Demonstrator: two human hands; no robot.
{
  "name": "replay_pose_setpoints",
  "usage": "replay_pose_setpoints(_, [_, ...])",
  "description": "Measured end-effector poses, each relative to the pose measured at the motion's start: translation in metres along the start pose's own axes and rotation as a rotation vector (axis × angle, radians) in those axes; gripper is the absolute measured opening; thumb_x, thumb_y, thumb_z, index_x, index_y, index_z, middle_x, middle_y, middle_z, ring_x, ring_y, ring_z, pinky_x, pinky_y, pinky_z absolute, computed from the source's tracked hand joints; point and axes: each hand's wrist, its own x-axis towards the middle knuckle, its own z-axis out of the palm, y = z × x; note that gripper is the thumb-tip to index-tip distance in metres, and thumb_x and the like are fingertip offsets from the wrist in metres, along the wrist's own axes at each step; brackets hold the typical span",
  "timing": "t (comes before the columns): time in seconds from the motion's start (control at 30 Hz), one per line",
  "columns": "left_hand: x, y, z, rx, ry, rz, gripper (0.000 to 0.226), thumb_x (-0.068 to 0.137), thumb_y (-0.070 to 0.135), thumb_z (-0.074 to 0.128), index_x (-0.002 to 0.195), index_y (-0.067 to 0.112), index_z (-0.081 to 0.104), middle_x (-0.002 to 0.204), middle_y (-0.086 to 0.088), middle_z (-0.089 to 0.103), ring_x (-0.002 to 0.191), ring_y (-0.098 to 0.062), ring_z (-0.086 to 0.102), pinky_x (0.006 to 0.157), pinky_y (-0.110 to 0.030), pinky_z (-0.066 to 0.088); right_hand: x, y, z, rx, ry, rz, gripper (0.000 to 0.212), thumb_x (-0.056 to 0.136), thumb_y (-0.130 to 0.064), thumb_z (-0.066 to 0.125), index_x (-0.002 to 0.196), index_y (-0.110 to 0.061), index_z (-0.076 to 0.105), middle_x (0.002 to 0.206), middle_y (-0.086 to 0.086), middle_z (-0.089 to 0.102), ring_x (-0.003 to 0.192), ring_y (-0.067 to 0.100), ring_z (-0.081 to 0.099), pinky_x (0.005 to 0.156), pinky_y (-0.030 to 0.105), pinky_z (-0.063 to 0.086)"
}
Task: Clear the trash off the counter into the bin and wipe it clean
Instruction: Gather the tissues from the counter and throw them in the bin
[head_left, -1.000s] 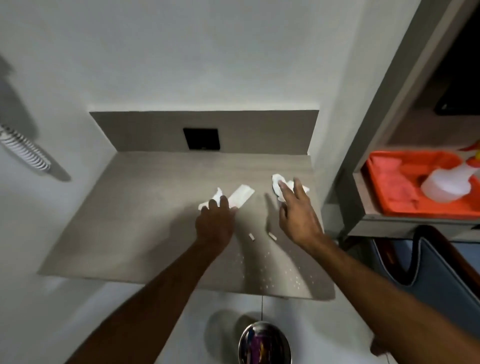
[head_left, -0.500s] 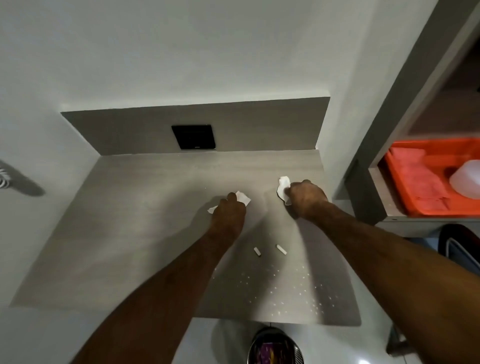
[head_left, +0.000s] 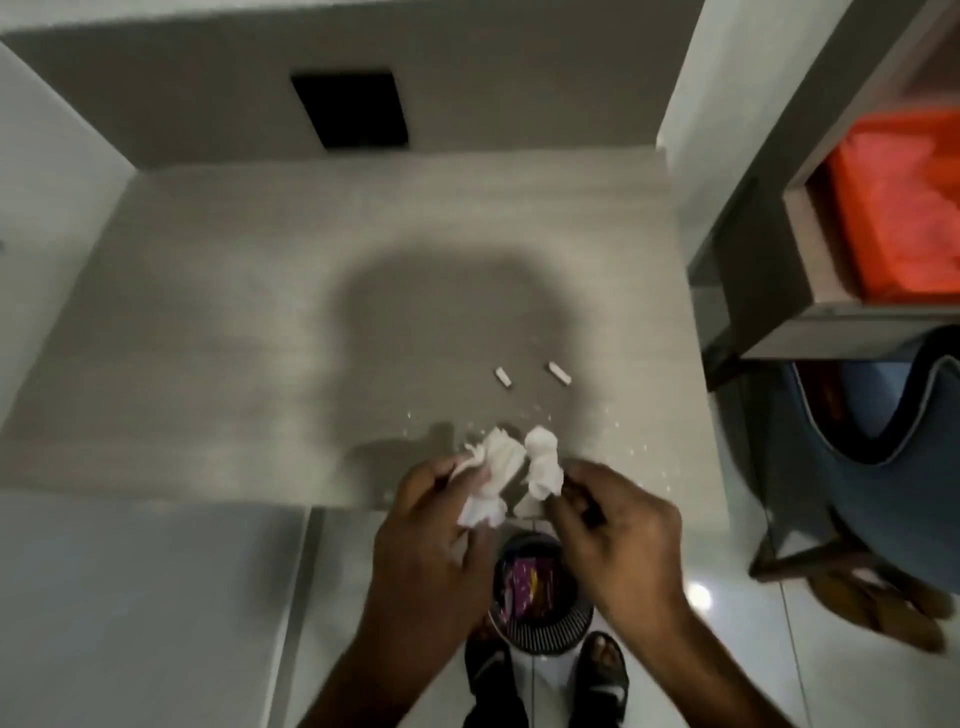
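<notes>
My left hand grips a crumpled white tissue just past the front edge of the grey counter. My right hand pinches a second white tissue wad beside it. Both hands hover above a round metal mesh bin on the floor, partly hidden by my hands, with purple wrappers inside. Two small white scraps and scattered white crumbs lie on the counter near its front right.
A shelf unit at the right holds an orange tray. Below it sits a blue-grey chair. A black wall plate is on the backsplash. My sandalled feet stand on the glossy tiled floor beside the bin.
Both hands closed on the tissues, lifted them off the counter and pulled back toward me, now over the bin. The view tilted downward.
</notes>
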Motion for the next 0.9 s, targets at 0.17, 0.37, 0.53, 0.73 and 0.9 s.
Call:
replay_pose_setpoints(0.17, [-0.111, -0.043, 0.07, -0.002, -0.214, -0.187, 0.026, 0.083, 0.011, 0.073, 0.108, 0.009, 0.08, 0.108, -0.007, 0.077, 0.094, -0.012, 0.074, 0.072, -0.027, 0.064, -0.122, 0.08, 0.032, -0.166, -0.137, 0.176, 0.013, 0.084, -0.039, 0.067, 0.091, -0.031, 0.059, 0.064, -0.01, 0.067, 0.053, 0.005, 0.063, 0.054, 0.019, 0.049])
replay_pose_setpoints(0.37, [-0.162, -0.135, 0.198, 0.186, -0.567, -0.461, 0.027, 0.097, 0.03, 0.062, 0.12, 0.02, 0.073, 0.118, -0.004, 0.077, 0.099, -0.016, 0.075, 0.091, -0.03, 0.06, -0.168, 0.223, 0.091, -0.318, -0.379, 0.439, 0.006, 0.084, -0.023, 0.071, 0.084, -0.019, 0.067, 0.064, 0.003, 0.071, 0.058, 0.027, 0.069, 0.055, 0.031, 0.054])
replay_pose_setpoints(0.53, [-0.158, -0.196, 0.291, 0.255, -0.596, -0.513, 0.029, 0.094, 0.03, 0.063, 0.117, 0.015, 0.073, 0.107, -0.01, 0.079, 0.098, -0.027, 0.074, 0.086, -0.037, 0.059, -0.163, 0.315, 0.15, -0.336, -0.464, 0.694, 0.012, 0.086, -0.024, 0.063, 0.092, -0.016, 0.071, 0.089, 0.01, 0.076, 0.083, 0.031, 0.07, 0.073, 0.033, 0.056])
replay_pose_setpoints(0.73, [-0.152, -0.238, 0.344, 0.172, -0.756, -0.629, 0.03, 0.099, 0.026, 0.054, 0.12, 0.009, 0.067, 0.108, -0.014, 0.074, 0.108, -0.033, 0.068, 0.092, -0.042, 0.057, -0.158, 0.368, 0.193, -0.338, -0.518, 0.847, 0.023, 0.084, -0.017, 0.065, 0.106, -0.015, 0.072, 0.107, 0.007, 0.073, 0.092, 0.023, 0.066, 0.07, 0.017, 0.041])
replay_pose_setpoints(0.9, [-0.139, -0.234, 0.325, 0.109, -0.832, -0.473, 0.07, 0.096, 0.012, 0.06, 0.157, 0.008, 0.027, 0.15, -0.018, 0.051, 0.138, -0.033, 0.049, 0.115, -0.041, 0.043, -0.155, 0.351, 0.185, -0.252, -0.5, 0.905, 0.045, 0.086, -0.023, 0.059, 0.13, -0.014, 0.058, 0.125, 0.013, 0.067, 0.113, 0.032, 0.064, 0.089, 0.03, 0.05])
